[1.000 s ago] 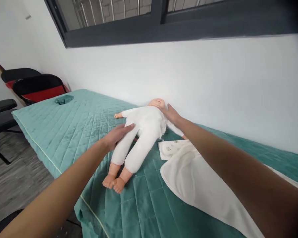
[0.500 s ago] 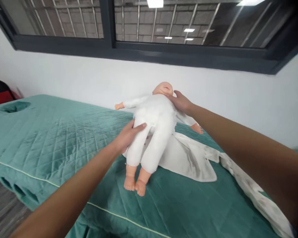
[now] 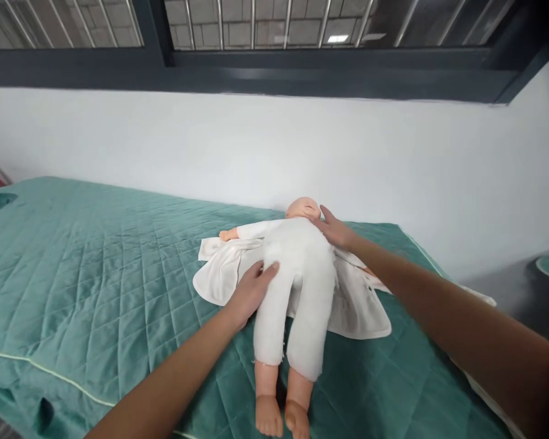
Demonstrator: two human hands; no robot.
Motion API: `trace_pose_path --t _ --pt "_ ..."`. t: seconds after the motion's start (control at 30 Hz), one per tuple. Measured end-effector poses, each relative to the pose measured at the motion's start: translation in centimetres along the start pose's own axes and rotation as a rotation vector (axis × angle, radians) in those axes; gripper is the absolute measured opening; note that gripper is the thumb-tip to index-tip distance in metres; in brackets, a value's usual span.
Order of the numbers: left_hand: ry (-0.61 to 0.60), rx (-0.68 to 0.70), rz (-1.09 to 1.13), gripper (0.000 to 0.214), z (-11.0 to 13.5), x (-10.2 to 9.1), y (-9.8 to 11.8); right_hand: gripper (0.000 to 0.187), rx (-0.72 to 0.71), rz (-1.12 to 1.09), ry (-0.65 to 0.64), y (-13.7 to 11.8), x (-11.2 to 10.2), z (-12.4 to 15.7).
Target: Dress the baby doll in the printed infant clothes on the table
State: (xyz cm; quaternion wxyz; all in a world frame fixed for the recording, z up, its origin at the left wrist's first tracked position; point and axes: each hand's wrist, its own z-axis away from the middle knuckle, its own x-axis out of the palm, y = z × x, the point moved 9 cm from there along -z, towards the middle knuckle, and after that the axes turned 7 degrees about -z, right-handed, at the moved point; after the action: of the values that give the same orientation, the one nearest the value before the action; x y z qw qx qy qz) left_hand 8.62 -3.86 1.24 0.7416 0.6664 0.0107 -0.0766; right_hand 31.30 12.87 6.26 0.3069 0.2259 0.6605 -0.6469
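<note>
On the green quilted cover [image 3: 119, 256], we've got the doll [image 3: 299, 262] on its back over a white garment [image 3: 361, 314]. Our left hand [image 3: 251, 291] is wrapped round its hip, thumb on top; our right hand [image 3: 335, 231] is at its shoulder, can't tell how tight.

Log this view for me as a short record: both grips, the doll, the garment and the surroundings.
Left grip: on the doll at its hip and upper thigh, thumb on top
Right grip: beside the doll's neck and shoulder, thumb raised near its head; some fingers hidden
Doll: face up, white body, bare feet toward the camera
Garment: white, spread under the doll, showing on both sides
Surface: green quilted cover
Background: white wall, dark-framed window
</note>
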Motion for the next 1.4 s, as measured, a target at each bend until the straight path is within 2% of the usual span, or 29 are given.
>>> trace_pose_path --t 0.03,0.1,0.17,0.2,0.23,0.27,0.37,0.4,0.47,0.57,0.67,0.77,0.9,1.03,1.13,1.27,1.4 --pt "0.079 0.025 -0.112 0.051 -0.9 -1.1 0.3 0.099 -0.025 0.070 -0.008 -0.2 -0.4 -0.4" --pt "0.234 0.098 -0.382 0.046 -2.7 -3.1 1.4 0.085 -0.060 0.224 0.057 -1.2 -1.8 -1.0" --pt "0.308 0.172 -0.653 0.036 -4.6 -3.8 2.1 0.066 -0.110 0.316 0.194 -3.3 -2.6 -1.2" --pt "0.321 0.193 -0.770 0.032 -5.4 -3.9 2.2 0.057 -0.162 0.319 0.247 -4.9 -2.3 -1.0" --pt "0.321 0.203 -0.872 0.030 -6.1 -3.9 2.0 0.047 -0.228 0.306 0.266 -6.7 -1.3 -0.8" --pt "0.318 0.211 -0.958 0.030 -6.7 -3.8 1.7 0.040 -0.323 0.303 0.228 -8.9 0.7 -0.5" --pt "0.310 0.250 -1.136 0.032 -7.5 -3.6 1.0 0.033 -0.668 0.446 0.046 -15.3 8.9 1.4" --pt "0.324 0.259 -1.168 0.033 -7.6 -3.7 0.9 0.035 -0.722 0.522 -0.016 -16.5 11.5 1.8" --pt "0.368 0.261 -1.207 0.034 -7.6 -4.5 0.6 0.034 -0.678 0.639 -0.110 -17.2 15.2 1.3" --pt "0.414 0.270 -1.239 0.032 -7.5 -5.5 0.6 0.030 -0.525 0.702 -0.231 -15.7 17.4 -0.3" --pt "0.449 0.262 -1.237 0.024 -7.4 -6.2 0.7 0.030 -0.465 0.704 -0.257 -14.3 17.2 -1.1" --pt "0.517 0.222 -1.212 0.021 -7.1 -6.8 1.0 0.026 -0.435 0.705 -0.201 -13.8 16.3 -1.0" --pt "0.573 0.150 -1.201 0.028 -6.9 -8.1 0.9 0.029 -0.395 0.636 -0.103 -14.0 14.9 -0.2" --pt "0.539 0.114 -1.172 0.027 -7.3 -9.5 0.1 0.028 -0.388 0.510 -0.036 -14.0 13.1 0.5" --pt "0.519 0.149 -1.050 0.024 -7.9 -10.3 -0.1 0.036 -0.431 0.482 -0.076 -14.1 12.9 1.0" --pt "0.588 0.150 -0.813 0.021 -7.9 -12.1 -0.3 0.046 -0.457 0.441 -0.105 -14.3 12.7 1.5" --pt "0.639 0.139 -0.592 0.016 -7.6 -13.7 -0.8 0.049 -0.445 0.490 -0.158 -13.9 12.7 1.7"
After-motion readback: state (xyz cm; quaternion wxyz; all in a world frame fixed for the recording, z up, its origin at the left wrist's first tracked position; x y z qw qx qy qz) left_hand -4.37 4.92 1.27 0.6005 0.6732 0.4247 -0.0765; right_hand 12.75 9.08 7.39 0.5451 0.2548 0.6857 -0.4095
